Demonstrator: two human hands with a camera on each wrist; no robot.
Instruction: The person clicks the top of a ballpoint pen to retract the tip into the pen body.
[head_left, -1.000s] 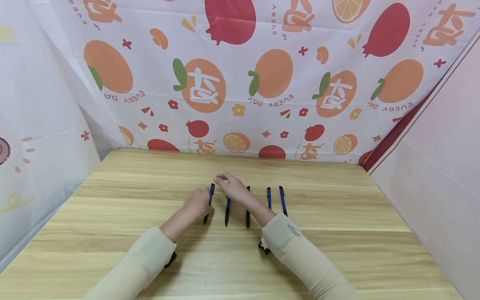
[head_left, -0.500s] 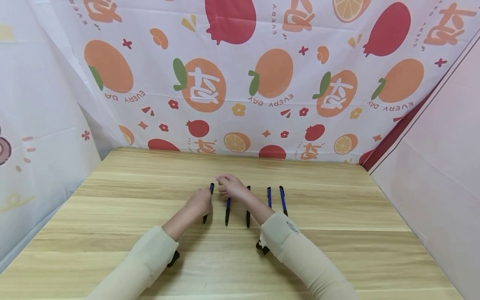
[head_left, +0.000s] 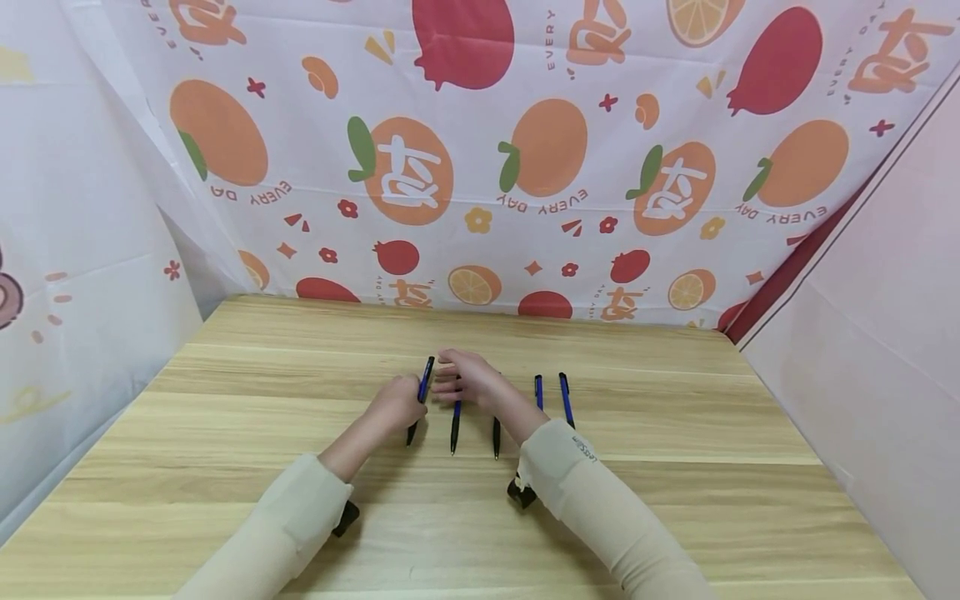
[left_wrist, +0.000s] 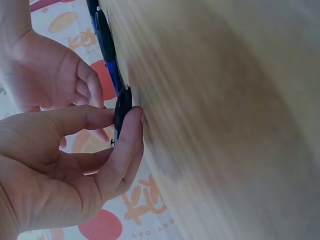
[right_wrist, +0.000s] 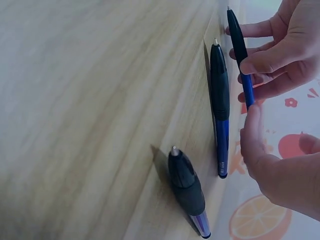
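Note:
My left hand [head_left: 396, 402] pinches the leftmost blue-and-black ballpoint pen [head_left: 425, 379] between thumb and fingers. In the left wrist view the dark grip of that pen [left_wrist: 122, 107] shows between the fingertips, its metal tip pointing up. My right hand [head_left: 468, 379] is just right of the pen's far end, its fingers loosely extended and spread. In the right wrist view the right hand [right_wrist: 280, 170] overlaps the pen's clicker end with a fingertip. A second pen [head_left: 454, 429] lies partly hidden under the right hand, and a third pen [head_left: 497, 437] lies below the right wrist.
Two more blue pens, a fourth pen [head_left: 538, 392] and a fifth pen [head_left: 566, 398], lie to the right, partly behind the right forearm. The wooden table [head_left: 225, 417] meets a fruit-print cloth [head_left: 480, 167] at its back edge.
The left hand has raised and tilted the pen, its far end moving slightly right and away. The right hand's fingers have spread and extended beside that end.

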